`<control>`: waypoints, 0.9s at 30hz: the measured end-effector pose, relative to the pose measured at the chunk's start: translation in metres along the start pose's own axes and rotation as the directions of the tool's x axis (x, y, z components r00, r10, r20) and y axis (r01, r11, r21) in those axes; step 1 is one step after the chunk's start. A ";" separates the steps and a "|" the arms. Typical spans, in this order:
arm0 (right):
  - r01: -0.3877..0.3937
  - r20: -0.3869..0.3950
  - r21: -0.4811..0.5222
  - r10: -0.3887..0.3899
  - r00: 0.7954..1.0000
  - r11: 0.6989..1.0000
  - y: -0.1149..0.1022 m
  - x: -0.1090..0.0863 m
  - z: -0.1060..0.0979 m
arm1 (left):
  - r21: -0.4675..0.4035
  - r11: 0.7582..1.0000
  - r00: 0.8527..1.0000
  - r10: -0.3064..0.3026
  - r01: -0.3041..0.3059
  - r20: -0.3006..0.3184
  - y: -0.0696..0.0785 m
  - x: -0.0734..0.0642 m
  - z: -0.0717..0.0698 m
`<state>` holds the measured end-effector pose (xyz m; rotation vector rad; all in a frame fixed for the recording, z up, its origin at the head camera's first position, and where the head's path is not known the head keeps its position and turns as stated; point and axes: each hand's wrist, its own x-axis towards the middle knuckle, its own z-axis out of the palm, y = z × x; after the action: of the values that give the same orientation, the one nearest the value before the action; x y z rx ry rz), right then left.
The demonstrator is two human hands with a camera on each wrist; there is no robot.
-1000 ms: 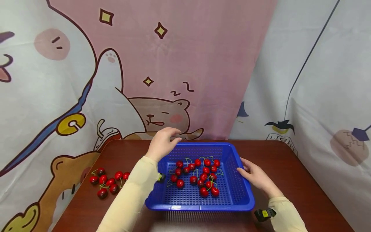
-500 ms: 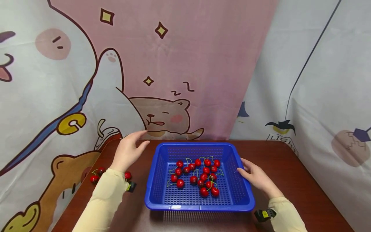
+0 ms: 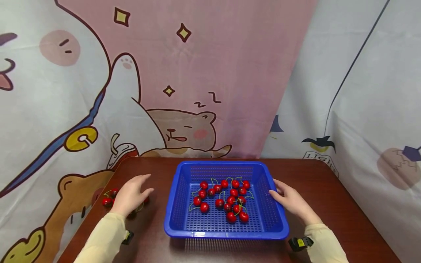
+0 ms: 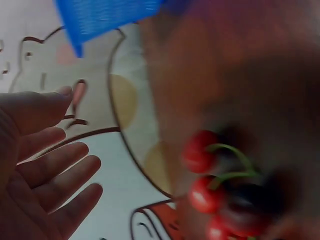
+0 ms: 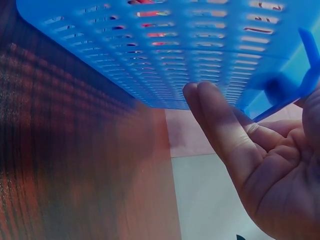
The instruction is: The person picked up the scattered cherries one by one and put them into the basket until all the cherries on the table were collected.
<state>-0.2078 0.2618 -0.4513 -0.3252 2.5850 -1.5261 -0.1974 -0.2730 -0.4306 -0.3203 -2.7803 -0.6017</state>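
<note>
A blue plastic basket (image 3: 227, 235) with slotted walls stands on the table, several red cherries (image 3: 231, 200) with green stems lying on its floor. My right hand (image 3: 292, 201) holds the basket's right rim, thumb over the edge. In the right wrist view, fingers (image 5: 220, 120) lie along the slotted outer wall. Left of the basket, my left hand (image 3: 131, 195) hovers over the loose cherries (image 3: 107, 202) on the tabletop and hides some of them. Its fingers are relaxed and spread, and nothing is in them; in the left wrist view a cluster of cherries (image 4: 200, 150) appears beside it, blurred.
The brown wooden table (image 3: 312, 175) has its far edge against a cartoon-printed curtain (image 3: 243, 91). Another printed curtain hangs on the right. Bare tabletop lies between the loose cherries and the basket.
My left hand has moved from above the basket's left side leftward and down to the loose cherries. The right hand stays on the rim, and the basket has not moved.
</note>
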 end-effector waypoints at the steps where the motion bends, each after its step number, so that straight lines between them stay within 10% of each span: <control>1: 0.001 -0.002 0.001 -0.001 1.000 1.000 0.000 0.000 0.000 | 0.015 1.000 1.000 -0.004 0.004 0.009 -0.003 -0.003 0.002; 14: 0.002 -0.010 -0.009 -0.002 1.000 1.000 -0.001 -0.001 0.001 | 0.207 0.977 0.997 0.065 -0.056 -0.035 -0.025 -0.028 0.024; 27: -0.032 -0.021 -0.031 0.031 0.999 0.999 -0.003 -0.002 0.002 | 0.336 0.941 0.998 0.033 -0.048 0.051 -0.035 -0.037 0.031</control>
<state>-0.2056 0.2594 -0.4497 -0.2721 2.6198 -1.4876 -0.1792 -0.2965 -0.4825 -0.3172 -2.8438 -0.1018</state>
